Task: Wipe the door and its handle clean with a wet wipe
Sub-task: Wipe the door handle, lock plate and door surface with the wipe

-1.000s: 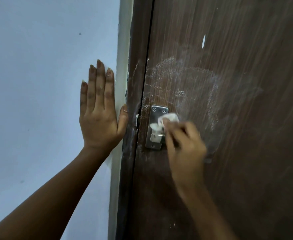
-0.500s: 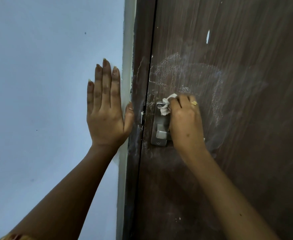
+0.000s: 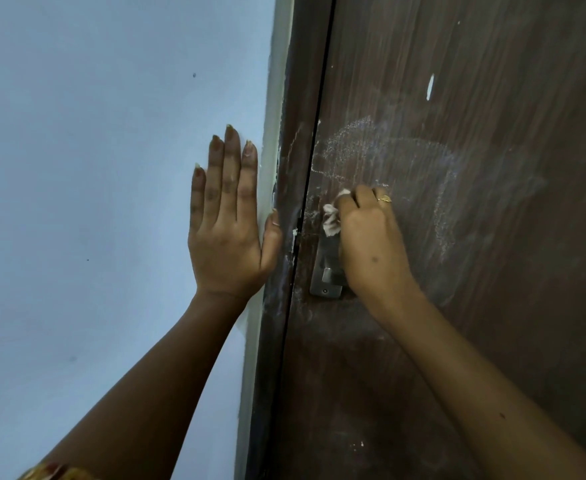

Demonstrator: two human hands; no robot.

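The dark brown wooden door (image 3: 475, 237) fills the right side, with whitish smears above and right of the handle. A metal handle plate (image 3: 324, 277) sits near the door's left edge; its upper part is hidden by my right hand (image 3: 371, 244). That hand is closed on a crumpled white wet wipe (image 3: 331, 220), which presses on the top of the plate. My left hand (image 3: 227, 223) lies flat with fingers spread on the pale blue wall (image 3: 94, 202), its thumb at the door frame (image 3: 284, 202).
The dark frame strip runs top to bottom between wall and door, speckled with white residue. A small white mark (image 3: 430, 86) shows high on the door. A ring is on a finger of my right hand.
My right hand has moved up with the wipe from the middle of the handle plate to its top edge. My left hand has stayed flat on the wall.
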